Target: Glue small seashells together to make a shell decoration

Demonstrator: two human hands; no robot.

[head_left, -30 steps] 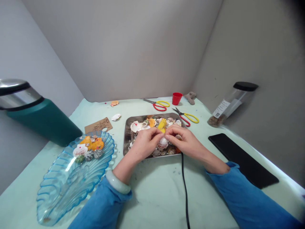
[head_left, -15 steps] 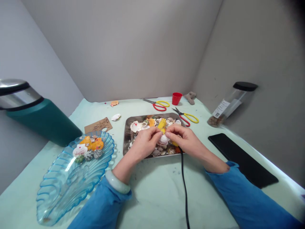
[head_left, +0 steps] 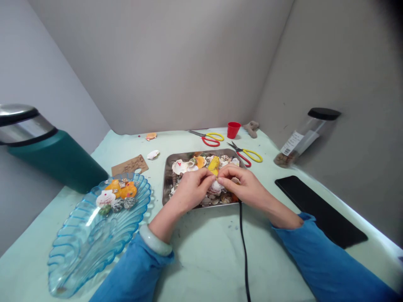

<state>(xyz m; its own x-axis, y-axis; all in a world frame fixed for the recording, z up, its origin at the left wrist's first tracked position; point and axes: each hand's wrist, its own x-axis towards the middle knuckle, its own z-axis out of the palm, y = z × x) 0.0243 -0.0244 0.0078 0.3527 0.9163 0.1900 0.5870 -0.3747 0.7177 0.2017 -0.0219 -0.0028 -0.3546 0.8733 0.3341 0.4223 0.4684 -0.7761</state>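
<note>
My left hand (head_left: pixel 197 186) and my right hand (head_left: pixel 241 182) meet fingertip to fingertip above a metal tray (head_left: pixel 164 184). Both are closed in a pinch; anything between the fingertips is too small to make out. Just below the fingers is a whitish ribbed shell (head_left: pixel 215 187). Behind the fingertips shows a yellow piece (head_left: pixel 214 164), its lower part hidden. Assorted shells (head_left: pixel 180 167) fill the tray. A black cord (head_left: pixel 243 243) runs from beneath my right hand toward me.
On the left are a blue clear dish (head_left: pixel 91 243) holding orange pieces and small shells, a green bottle (head_left: pixel 59 157) and a brown card (head_left: pixel 129 165). Two scissors (head_left: pixel 210 139), a red cup (head_left: pixel 233 130), a clear jar (head_left: pixel 304 140) and a black flat slab (head_left: pixel 319 212) lie beyond or rightward.
My right hand has shifted slightly, its fingertips moving a little left and down. A yellow part under its palm, visible before, is now covered. My left hand has hardly moved.
</note>
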